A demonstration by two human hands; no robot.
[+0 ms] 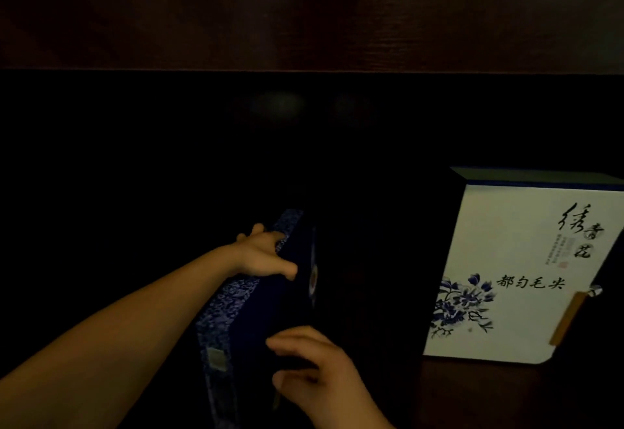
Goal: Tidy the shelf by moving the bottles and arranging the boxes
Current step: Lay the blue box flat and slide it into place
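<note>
A dark wooden shelf board runs across the top of the view, far above both hands, and the compartment below it is almost black. To the right of the right hand, well apart from it, a white box with blue flowers and black brush lettering stands upright on the shelf floor, leaning slightly, with a tan clasp on its right edge. Between the hands stands a dark blue box with a blue-and-white patterned side, set on edge and running away from the camera. The left hand reaches in from the left and curls over the far upper part of this box, fingers on the patterned side and thumb on the dark face. The right hand lies half-closed against the near dark face; whether it grips the box cannot be told.
</note>
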